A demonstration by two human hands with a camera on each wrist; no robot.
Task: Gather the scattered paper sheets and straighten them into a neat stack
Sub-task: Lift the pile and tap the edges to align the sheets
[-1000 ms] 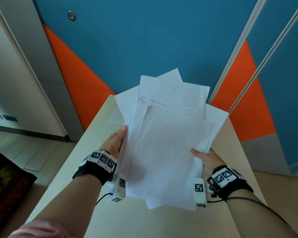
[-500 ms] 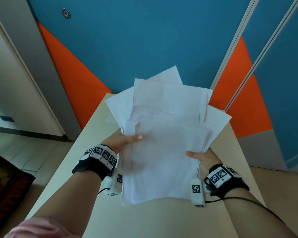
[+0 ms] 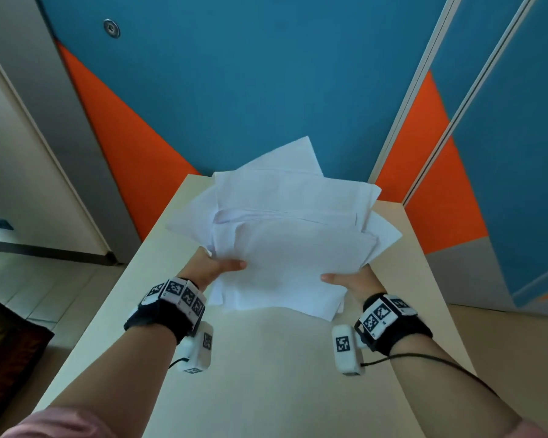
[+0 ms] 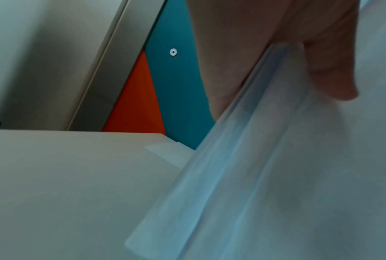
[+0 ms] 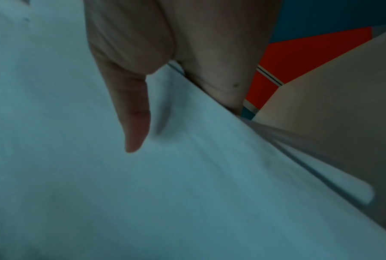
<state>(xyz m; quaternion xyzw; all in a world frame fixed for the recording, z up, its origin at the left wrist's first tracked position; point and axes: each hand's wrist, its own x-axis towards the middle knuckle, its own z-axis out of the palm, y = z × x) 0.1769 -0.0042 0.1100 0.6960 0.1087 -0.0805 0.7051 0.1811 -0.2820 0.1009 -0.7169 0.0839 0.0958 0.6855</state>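
Uneven paper sheets [image 3: 293, 257] held between both hands, over the surface [image 3: 266, 374].

Left hand [image 3: 214, 268] pinches the sheaf's left edge, thumb on top; right hand [image 3: 350, 281] pinches its right edge likewise. Long axis runs away from the person, far corners fanned. Against the earlier frames, the sheaf sits lower and flatter, its near edge closer to the surface.

You are looking at a cream table [image 3: 266, 374] standing against a wall panel [image 3: 250, 74] painted teal with orange wedges, a round metal fitting [image 3: 111, 28] sitting near its upper left. A grey door frame [image 3: 45, 121] is running down the left side. Pale floor tiles [image 3: 45, 279] are showing beyond the table's left edge, a dark patterned rug [image 3: 7, 349] lying near them.
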